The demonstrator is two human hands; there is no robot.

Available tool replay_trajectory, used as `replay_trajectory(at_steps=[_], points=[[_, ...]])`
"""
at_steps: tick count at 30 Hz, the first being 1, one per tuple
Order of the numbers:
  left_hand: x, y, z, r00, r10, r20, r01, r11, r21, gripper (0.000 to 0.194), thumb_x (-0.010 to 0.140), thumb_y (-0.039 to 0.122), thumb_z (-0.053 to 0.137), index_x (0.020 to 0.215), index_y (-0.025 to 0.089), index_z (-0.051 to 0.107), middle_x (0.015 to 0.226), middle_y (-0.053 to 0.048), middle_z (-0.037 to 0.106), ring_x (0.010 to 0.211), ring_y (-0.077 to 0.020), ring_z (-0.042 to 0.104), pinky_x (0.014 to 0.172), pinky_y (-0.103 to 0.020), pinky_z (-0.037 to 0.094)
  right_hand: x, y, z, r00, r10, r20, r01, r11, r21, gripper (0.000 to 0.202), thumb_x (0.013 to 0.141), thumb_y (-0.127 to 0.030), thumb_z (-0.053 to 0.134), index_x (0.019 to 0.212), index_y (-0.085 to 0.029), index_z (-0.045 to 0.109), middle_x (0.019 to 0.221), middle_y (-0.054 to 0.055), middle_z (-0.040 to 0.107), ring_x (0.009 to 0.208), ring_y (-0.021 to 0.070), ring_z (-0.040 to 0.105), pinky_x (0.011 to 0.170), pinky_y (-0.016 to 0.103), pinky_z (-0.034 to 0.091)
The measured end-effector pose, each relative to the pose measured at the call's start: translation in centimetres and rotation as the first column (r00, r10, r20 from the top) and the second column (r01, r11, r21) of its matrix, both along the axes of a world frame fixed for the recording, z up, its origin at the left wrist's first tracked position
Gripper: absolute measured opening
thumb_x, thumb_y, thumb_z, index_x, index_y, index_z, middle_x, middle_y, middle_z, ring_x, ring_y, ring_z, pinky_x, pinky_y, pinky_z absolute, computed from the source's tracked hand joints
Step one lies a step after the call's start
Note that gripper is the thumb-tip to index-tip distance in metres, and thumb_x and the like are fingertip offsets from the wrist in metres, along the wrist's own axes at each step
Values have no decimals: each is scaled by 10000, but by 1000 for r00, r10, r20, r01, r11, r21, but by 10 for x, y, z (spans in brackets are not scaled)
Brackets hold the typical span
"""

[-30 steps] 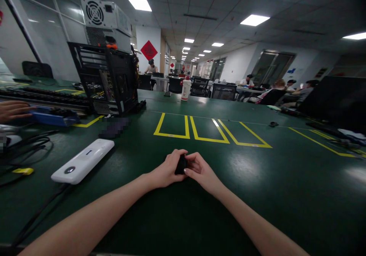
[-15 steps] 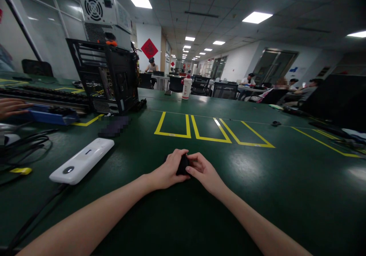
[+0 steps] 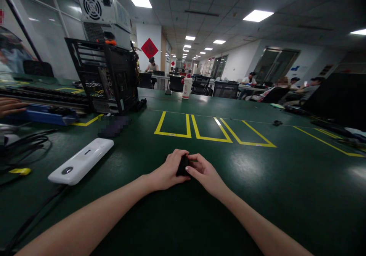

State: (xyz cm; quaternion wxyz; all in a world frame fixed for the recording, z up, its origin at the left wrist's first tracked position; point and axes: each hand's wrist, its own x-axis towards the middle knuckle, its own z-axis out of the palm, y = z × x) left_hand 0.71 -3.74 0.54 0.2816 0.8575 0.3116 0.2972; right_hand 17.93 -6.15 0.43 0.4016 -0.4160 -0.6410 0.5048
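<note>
Near the middle of the dark green table point(image 3: 137, 218), a small black object point(image 3: 183, 166) sits between my two hands. My left hand point(image 3: 170, 169) is wrapped over its left side, fingers on top and thumb in front. From the right, my right hand point(image 3: 204, 173) pinches the same object with curled fingers and thumb. Both hands hide much of it, so its exact kind cannot be made out. Beyond the hands, yellow tape outlines point(image 3: 210, 138) mark the tabletop.
A white oblong device point(image 3: 82, 161) with a black cable lies at the left. Behind it stand a black computer case point(image 3: 114, 76) and a blue tray point(image 3: 48, 115), with another person's hand point(image 3: 11, 106) nearby. A white-and-red bottle point(image 3: 187, 87) stands farther back.
My hands and the black object look almost the same as before. At the far left, a person in the background has come further into view.
</note>
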Motion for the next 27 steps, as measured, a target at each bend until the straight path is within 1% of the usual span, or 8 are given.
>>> replay_trajectory(at_steps=[3,6,8,11,14,19,23,27], points=[[1,1,-2,1000,7,-1,-7,1000,23,607,686,243,632,1196,248,303,1162,-72,405,1045,-241,445,897,-437,388,2,-1,-2,999,30,-22,-29,999,15,252,736,-222,575,968,-229,476,978,11,546,959,163,554,860,346,449],[1,0,-1,1000,1,-9,-1,1000,23,619,683,253,638,1198,246,295,1157,-70,401,1040,-232,442,893,-419,398,1,1,-3,1000,-12,-11,13,999,44,179,753,-246,555,921,-222,502,954,13,546,942,173,562,817,342,469],[0,0,1,1000,-5,-9,5,1000,19,619,684,251,639,1198,249,293,1153,-65,402,1038,-226,443,898,-414,399,0,2,-3,999,-42,3,41,997,58,166,749,-240,559,907,-217,510,962,15,545,964,181,553,828,347,465],[-1,-1,3,1000,-18,-14,17,1000,-12,607,695,251,628,1200,259,291,1156,-62,401,1037,-226,448,886,-414,410,0,2,-1,998,-55,30,54,998,27,240,756,-236,550,989,-225,492,1034,27,538,1007,184,535,869,363,445],[-1,0,2,1000,-17,-16,16,1000,-26,607,694,256,628,1198,259,291,1156,-65,401,1031,-231,452,867,-417,419,1,-1,0,999,-26,41,26,1000,-9,256,766,-244,537,1016,-223,485,1041,34,549,1009,181,536,889,371,429],[2,3,-4,1000,3,-4,-3,1000,30,616,674,243,642,1187,241,301,1149,-73,404,1031,-237,444,890,-428,394,3,2,-6,997,50,-57,-49,999,19,244,732,-221,585,953,-224,482,973,9,554,974,166,552,847,331,448],[3,4,-6,1000,2,-1,-1,999,44,622,663,257,656,1180,241,310,1138,-71,411,1038,-241,443,904,-432,386,2,6,-8,998,-18,-61,22,997,69,142,736,-241,576,864,-204,527,892,3,555,885,157,574,791,313,466],[3,3,-3,1000,7,-4,-7,1000,16,627,669,246,652,1190,249,304,1144,-65,411,1036,-235,449,890,-426,402,1,5,-3,999,-42,-20,43,999,30,226,749,-243,561,965,-221,495,991,21,551,972,172,551,837,337,459]])
